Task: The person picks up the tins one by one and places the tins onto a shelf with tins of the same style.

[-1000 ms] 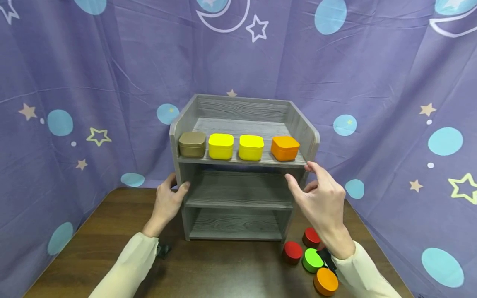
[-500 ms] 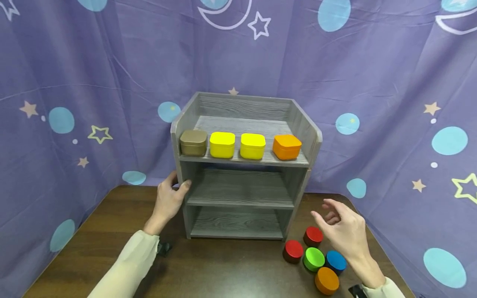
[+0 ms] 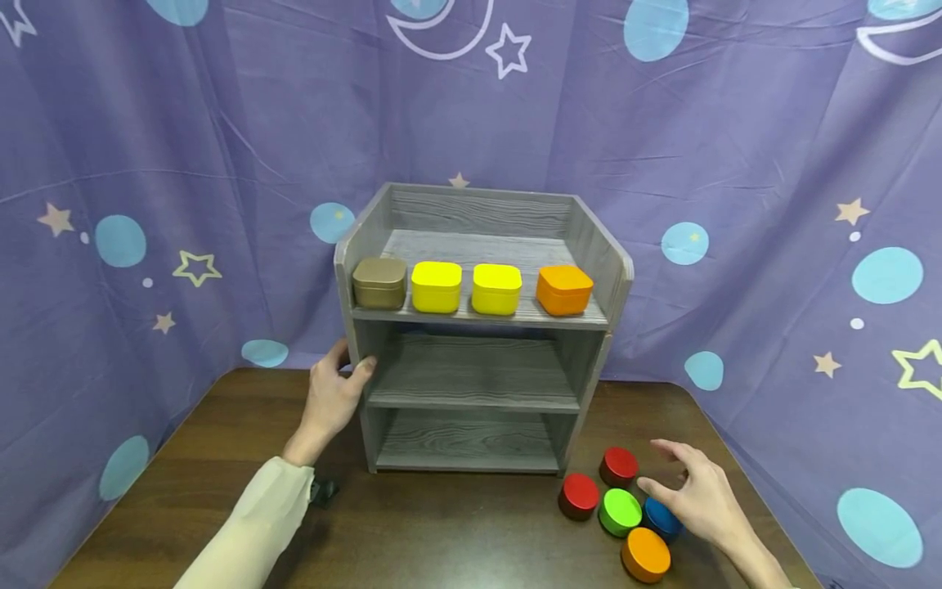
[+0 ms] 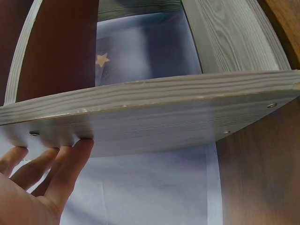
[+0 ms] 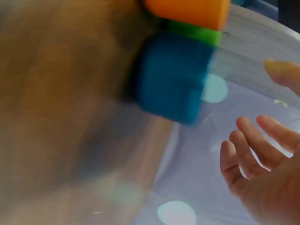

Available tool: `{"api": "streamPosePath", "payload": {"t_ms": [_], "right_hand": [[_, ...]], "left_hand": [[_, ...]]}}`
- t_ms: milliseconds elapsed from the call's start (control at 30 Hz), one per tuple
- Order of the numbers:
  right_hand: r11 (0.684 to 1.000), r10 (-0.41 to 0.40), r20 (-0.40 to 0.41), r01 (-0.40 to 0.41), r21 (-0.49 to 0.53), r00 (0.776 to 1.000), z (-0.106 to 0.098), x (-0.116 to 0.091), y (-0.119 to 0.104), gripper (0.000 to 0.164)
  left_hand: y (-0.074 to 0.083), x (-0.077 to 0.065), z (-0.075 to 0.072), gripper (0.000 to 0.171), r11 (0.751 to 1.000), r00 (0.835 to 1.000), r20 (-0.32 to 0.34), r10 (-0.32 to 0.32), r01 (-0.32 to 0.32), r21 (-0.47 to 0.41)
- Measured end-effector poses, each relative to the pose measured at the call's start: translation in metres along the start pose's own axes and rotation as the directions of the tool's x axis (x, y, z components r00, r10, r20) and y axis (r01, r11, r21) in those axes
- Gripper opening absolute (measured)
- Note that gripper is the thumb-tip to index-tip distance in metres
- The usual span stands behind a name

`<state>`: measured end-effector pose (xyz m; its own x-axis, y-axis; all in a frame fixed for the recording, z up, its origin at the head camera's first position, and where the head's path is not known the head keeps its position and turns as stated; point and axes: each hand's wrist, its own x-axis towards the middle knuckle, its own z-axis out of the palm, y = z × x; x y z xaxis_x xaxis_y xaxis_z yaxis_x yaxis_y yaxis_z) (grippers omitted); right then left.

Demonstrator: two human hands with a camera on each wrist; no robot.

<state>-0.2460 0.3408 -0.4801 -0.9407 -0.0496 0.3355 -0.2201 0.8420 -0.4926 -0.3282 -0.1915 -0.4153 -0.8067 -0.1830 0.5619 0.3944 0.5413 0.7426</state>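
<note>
A grey wood-grain shelf unit (image 3: 474,368) stands on the table. My left hand (image 3: 333,397) grips its left side panel, thumb at the front edge; in the left wrist view the fingertips press the panel's outer face (image 4: 154,129). At the right, my right hand (image 3: 702,495) hovers with thumb and fingers spread, partly covering a round blue container (image 3: 660,519). That blue container (image 5: 173,77) shows apart from the fingers in the right wrist view. Around it stand a green one (image 3: 620,513), an orange one (image 3: 646,555) and two red ones (image 3: 578,496).
On the top shelf sit a brown-gold square box (image 3: 379,284), two yellow ones (image 3: 437,288) and an orange one (image 3: 564,290). Side walls flank them. The brown table (image 3: 456,532) extends in front; a purple patterned curtain (image 3: 257,123) hangs behind and at both sides.
My right hand has moved from beside the shelf's upper right down to the round containers, staying spread. My left hand keeps its hold on the side panel.
</note>
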Motion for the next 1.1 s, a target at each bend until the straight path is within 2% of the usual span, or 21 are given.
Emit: {"api": "streamPosePath", "payload": {"t_ms": [233,433,667,933,1100], "right_hand": [[0.997,0.072,0.112,-0.075,0.021,0.991,0.007,-0.005,0.016,0.065],[0.989,0.115,0.225,-0.132,0.063,0.968,0.011,-0.007,0.022,0.063],[0.983,0.07,0.299,-0.116,0.141,0.952,0.013,-0.006,0.028,0.062],[0.967,-0.041,0.342,-0.049,0.251,0.939,0.015,-0.007,0.034,0.054],[0.959,-0.08,0.42,-0.045,0.278,0.904,0.009,-0.008,0.039,0.05]], "left_hand": [[-0.001,-0.001,0.0,0.041,1.0,1.0,0.009,-0.012,0.012,-0.005],[-0.002,-0.002,-0.001,0.041,1.0,1.0,0.013,-0.016,0.016,-0.001],[-0.002,-0.001,-0.001,0.045,1.0,1.0,0.021,-0.009,0.009,-0.011],[0.001,0.0,-0.001,0.042,1.0,1.0,0.012,-0.007,0.007,-0.009],[0.0,0.0,-0.001,0.042,1.0,1.0,0.02,-0.01,0.01,-0.005]]}}
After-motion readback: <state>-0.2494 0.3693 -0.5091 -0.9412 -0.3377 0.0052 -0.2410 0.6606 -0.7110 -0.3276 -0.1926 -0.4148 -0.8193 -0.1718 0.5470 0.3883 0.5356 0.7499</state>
